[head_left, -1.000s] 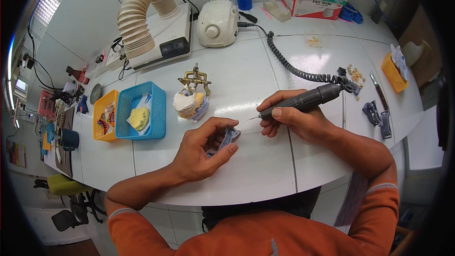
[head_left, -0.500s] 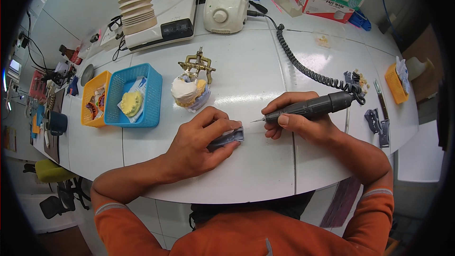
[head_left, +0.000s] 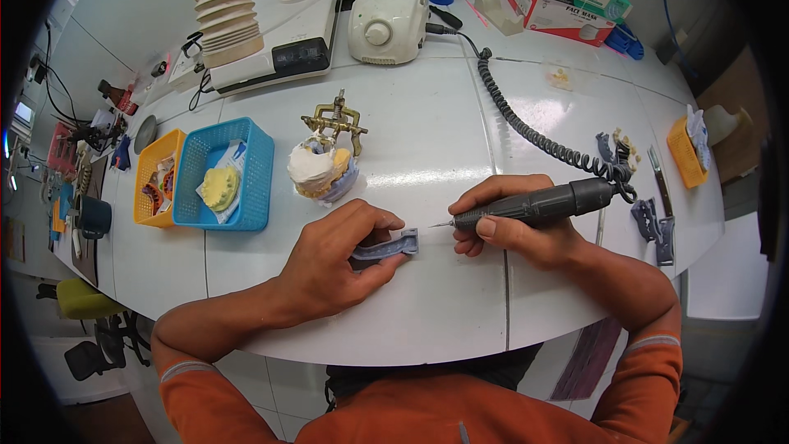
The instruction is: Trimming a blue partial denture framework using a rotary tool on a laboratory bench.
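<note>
My left hand (head_left: 325, 263) pinches a grey-blue channel-shaped piece (head_left: 393, 247) between thumb and fingers, just above the white table. Part of the piece is hidden by my fingers; its squared end sticks out toward the right. In my right hand (head_left: 526, 238) is a dark rotary handpiece (head_left: 546, 204), held like a pen. Its thin bur (head_left: 440, 224) points left and is a short gap away from the piece. Beyond my left hand stands a brass articulator (head_left: 335, 122) bearing a dental cast (head_left: 316, 167) with white plaster.
A blue basket (head_left: 261, 173) with a yellow cast and an orange basket (head_left: 141, 185) stand left. At the back are a white control unit (head_left: 386, 20) and a dust extractor (head_left: 279, 57). A coiled cord (head_left: 526, 125) runs to the handpiece. Right lie grey-blue pieces (head_left: 664, 234) and a knife (head_left: 660, 177).
My left fingers have shifted back along the grey-blue piece and it has turned, so more of its channel shows. The bur stays apart from it. The whole view has shifted slightly.
</note>
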